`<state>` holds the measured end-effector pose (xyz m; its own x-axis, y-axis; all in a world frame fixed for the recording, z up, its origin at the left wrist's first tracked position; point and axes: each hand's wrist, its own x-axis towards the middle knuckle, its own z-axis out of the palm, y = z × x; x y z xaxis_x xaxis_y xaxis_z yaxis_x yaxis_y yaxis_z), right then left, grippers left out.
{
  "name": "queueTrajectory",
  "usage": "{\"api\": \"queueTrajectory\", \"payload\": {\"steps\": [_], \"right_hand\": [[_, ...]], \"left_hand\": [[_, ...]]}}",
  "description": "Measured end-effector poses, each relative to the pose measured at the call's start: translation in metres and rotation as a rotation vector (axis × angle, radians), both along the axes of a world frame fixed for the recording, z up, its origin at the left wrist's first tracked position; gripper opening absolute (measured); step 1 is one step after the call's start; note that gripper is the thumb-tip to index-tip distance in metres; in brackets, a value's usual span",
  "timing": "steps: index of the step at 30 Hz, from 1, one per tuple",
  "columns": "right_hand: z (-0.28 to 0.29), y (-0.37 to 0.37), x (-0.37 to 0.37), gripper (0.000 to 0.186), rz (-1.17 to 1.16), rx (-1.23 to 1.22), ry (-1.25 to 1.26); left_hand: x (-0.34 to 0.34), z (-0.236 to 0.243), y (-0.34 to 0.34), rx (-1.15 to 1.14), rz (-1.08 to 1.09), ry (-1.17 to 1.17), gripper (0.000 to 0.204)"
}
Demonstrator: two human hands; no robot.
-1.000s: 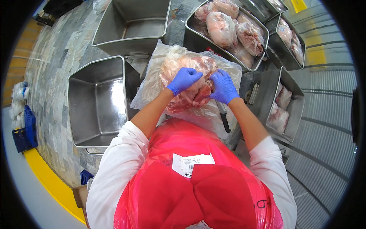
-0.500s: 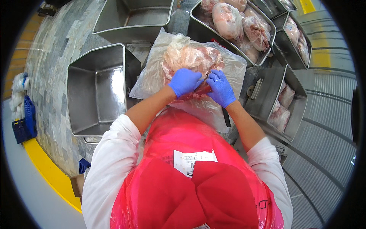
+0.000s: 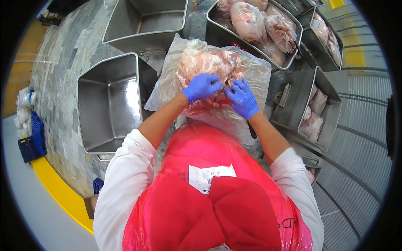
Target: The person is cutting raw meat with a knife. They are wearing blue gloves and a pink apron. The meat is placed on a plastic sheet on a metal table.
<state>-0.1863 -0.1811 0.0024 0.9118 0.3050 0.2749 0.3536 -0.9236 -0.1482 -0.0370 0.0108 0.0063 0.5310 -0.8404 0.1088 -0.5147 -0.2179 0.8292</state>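
one head-worn fisheye view, looking steeply down over the person's red plastic apron onto the grey stone-patterned worktop, close in. straight edges bow toward the rim, and the dark corners probably hide the far surroundings.

left hand and right hand cover the near part of the raw meat, fingertips not separable. dark handle mostly hidden under right forearm. top tray and meat tray cut by the rim. apron label print too small.
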Motion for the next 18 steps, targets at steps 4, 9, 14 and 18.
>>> {"api": "queueTrajectory", "payload": {"steps": [4,9,14,18], "right_hand": [[-0.003,0.004,-0.002,0.036,0.018,0.065,-0.006],[-0.014,0.002,-0.01,0.036,-0.007,0.029,-0.05],[-0.008,-0.003,-0.01,0.036,-0.029,0.054,-0.038],[-0.008,-0.003,-0.015,0.037,-0.053,0.041,-0.001]], "left_hand": [[-0.024,-0.006,-0.017,-0.308,-0.002,-0.056,0.029],[-0.029,-0.008,-0.027,-0.085,0.221,0.382,0.04],[-0.022,-0.014,-0.03,-0.081,0.265,0.497,0.042],[-0.013,-0.017,-0.025,-0.161,0.282,0.919,0.04]]}}
